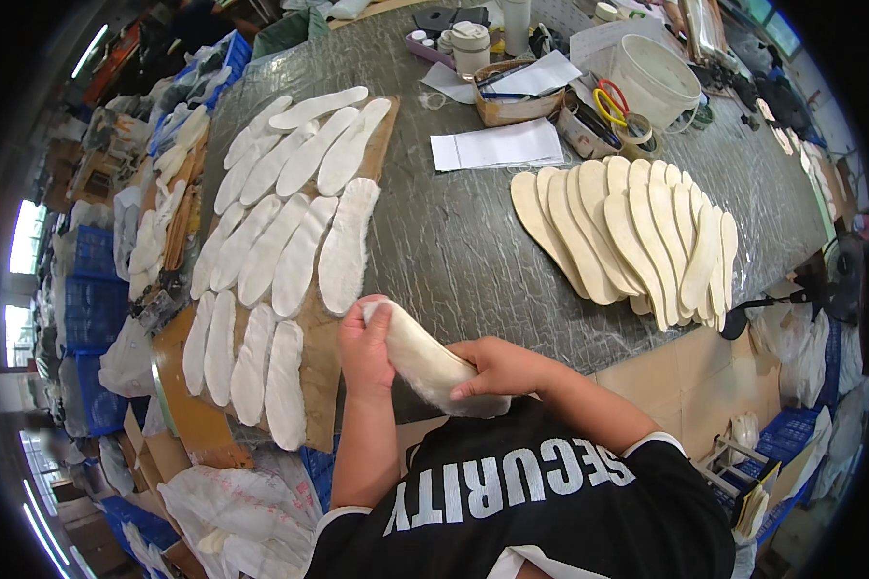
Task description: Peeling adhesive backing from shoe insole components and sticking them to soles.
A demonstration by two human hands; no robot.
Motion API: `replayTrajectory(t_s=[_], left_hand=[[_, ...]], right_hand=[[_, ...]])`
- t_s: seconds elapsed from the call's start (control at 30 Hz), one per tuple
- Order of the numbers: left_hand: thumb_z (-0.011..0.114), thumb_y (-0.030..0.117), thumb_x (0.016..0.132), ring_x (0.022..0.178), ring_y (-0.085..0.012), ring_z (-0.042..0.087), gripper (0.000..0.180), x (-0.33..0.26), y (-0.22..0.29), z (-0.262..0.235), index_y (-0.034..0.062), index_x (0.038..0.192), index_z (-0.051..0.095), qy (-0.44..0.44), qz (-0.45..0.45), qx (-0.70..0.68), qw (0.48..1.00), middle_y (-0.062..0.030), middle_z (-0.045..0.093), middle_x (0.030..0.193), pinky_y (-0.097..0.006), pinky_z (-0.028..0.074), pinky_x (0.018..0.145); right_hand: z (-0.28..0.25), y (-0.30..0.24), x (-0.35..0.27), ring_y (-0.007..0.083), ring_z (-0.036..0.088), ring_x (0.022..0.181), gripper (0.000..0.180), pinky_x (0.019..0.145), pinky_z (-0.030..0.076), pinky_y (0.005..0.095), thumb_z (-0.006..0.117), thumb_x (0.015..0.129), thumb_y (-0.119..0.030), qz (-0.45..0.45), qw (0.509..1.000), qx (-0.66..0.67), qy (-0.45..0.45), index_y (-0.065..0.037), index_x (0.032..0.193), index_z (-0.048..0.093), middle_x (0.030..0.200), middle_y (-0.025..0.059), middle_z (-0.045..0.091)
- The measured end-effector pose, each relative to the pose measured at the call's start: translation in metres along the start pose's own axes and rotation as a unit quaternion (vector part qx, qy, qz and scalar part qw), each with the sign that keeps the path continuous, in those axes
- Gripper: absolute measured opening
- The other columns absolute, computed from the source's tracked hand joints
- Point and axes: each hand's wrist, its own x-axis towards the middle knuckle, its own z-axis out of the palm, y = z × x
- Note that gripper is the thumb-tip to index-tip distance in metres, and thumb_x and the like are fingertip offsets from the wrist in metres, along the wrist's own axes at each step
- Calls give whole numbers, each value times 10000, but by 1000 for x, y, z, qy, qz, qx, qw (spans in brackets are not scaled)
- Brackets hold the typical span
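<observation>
Between my two hands, in front of my chest at the table's near edge, is a cream insole with white fluffy pile (417, 359) along its lower edge. Its far-left end is pinched by my left hand (366, 345), fingers closed. My right hand (500, 371) grips the other end, thumb on top and fingers mostly hidden beneath. Left of my hands, rows of white fleece insoles (302, 253) lie on a brown board (321, 372). The nearest has a fuzzy rim (349, 246). To the right, a fanned pile of smooth cream insoles (637, 236) overlaps on the table.
The table (444, 251) has a wrinkled grey covering. At its far side stand a white bucket (655, 79), a cardboard box of tools (519, 104), scissors (610, 101), tape (639, 138) and white paper (497, 146). Blue crates (95, 309) stack at left; a black fan (843, 275) stands right.
</observation>
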Motion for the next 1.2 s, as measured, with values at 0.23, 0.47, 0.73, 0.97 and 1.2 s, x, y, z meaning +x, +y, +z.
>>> replayTrajectory(t_s=[0.23, 0.47, 0.73, 0.97, 1.2], left_hand=[[664, 136, 892, 749, -120, 582, 152, 3, -11, -11, 43, 991, 596, 45, -9, -43, 998, -23, 610, 860, -270, 496, 683], [666, 142, 886, 812, -143, 570, 193, -5, -6, 0, 30, 1020, 583, 73, 3, 0, 997, -37, 608, 885, -302, 481, 736], [697, 93, 705, 900, -221, 518, 104, -35, 41, 36, 133, 795, 663, -258, 380, 575, 677, 18, 593, 893, -388, 370, 847], [707, 95, 700, 860, -233, 524, 133, -36, 31, 32, 101, 813, 635, -324, 349, 584, 657, -12, 591, 853, -421, 358, 829], [707, 89, 695, 824, -236, 519, 157, -40, 30, 30, 93, 830, 628, -330, 334, 580, 666, -19, 578, 845, -405, 356, 795]], right_hand=[[5, 5, -2, 285, 658, 884, 424, 801, 489, 354, 694, 830, -261, 47, 998, 18, 46, -12, 1158, 592, 959, 180, 670], [8, 1, 0, 361, 651, 824, 355, 732, 496, 399, 686, 829, -257, 74, 987, -80, 114, -30, 1092, 614, 885, 216, 661], [-12, -1, -3, 342, 649, 849, 347, 754, 487, 389, 692, 807, -206, 102, 992, -58, 37, -26, 1095, 621, 922, 200, 668], [-18, 5, -6, 267, 636, 841, 421, 773, 478, 355, 704, 810, -222, 77, 996, -36, -31, -2, 1153, 597, 939, 172, 673], [-16, 25, -10, 196, 609, 890, 334, 806, 465, 326, 522, 964, -259, 46, 997, 39, -44, 5, 1155, 595, 984, 125, 672]])
